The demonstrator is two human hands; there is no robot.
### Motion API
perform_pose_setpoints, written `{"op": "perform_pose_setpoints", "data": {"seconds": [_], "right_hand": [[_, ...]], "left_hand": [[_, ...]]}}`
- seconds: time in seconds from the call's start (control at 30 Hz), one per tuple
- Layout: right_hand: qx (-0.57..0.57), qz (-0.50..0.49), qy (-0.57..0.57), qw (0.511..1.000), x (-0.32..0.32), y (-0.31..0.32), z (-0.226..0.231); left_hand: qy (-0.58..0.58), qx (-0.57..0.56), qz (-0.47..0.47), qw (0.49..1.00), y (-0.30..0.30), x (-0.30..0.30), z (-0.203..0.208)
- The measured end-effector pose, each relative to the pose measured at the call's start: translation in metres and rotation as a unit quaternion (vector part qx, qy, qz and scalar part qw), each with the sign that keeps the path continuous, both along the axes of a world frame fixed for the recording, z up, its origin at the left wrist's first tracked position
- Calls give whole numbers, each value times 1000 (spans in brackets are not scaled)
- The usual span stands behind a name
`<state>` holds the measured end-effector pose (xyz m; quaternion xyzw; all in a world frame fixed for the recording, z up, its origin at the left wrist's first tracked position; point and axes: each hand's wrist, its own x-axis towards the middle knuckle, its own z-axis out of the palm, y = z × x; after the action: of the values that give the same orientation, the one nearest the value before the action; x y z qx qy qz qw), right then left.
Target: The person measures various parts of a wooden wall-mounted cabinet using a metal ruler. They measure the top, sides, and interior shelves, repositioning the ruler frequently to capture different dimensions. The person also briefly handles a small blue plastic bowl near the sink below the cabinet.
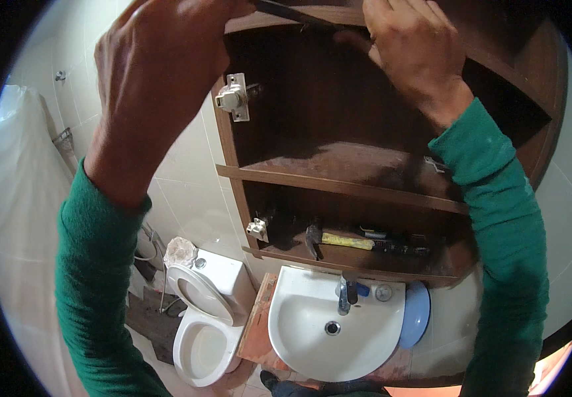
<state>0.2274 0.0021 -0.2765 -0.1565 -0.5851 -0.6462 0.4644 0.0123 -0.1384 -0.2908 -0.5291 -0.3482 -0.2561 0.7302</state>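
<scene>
At the upper left, my left hand is closed, its fingertips cut off or hidden by the hand's back. A thin dark bar-like tool sticks out from it to the right, along the front edge of the upper shelf; its exact kind is unclear. My right hand is at that same shelf to the right, thumb below the edge and fingers over it, partly out of view. Both hands are inside the upper part of a dark brown wooden wall cabinet.
Metal hinges are on the cabinet's left side. A claw hammer with a yellow-and-black handle lies on the lowest shelf. Below are a white washbasin with a tap, a blue oval lid and a toilet. A pale curtain hangs left.
</scene>
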Motion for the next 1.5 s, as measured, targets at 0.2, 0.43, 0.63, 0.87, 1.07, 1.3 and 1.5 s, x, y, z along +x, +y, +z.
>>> {"op": "perform_pose_setpoints", "data": {"seconds": [0.2,0.43,0.63,0.87,1.07,1.3,1.5], "right_hand": [[-4,9,-10,1000,-2,-3,-2],[-70,-65,3,995,2,11,-1],[-101,-41,32,993,-4,8,-8],[-91,-13,-1,996,-13,-2,-7],[-65,-4,2,998,-34,2,-7],[-19,1,23,1000,-49,-3,-3],[-3,36,9,999,-50,-1,-1]], "left_hand": [[33,9,-45,998,14,-25,7],[-25,-49,-94,994,65,-77,-12],[-1,-68,-30,997,36,-69,-4],[84,-37,-15,996,-19,-37,14],[55,-91,18,994,-38,-11,9],[17,-19,-1,1000,-16,-51,5],[-3,-19,-55,998,7,-69,8]]}}
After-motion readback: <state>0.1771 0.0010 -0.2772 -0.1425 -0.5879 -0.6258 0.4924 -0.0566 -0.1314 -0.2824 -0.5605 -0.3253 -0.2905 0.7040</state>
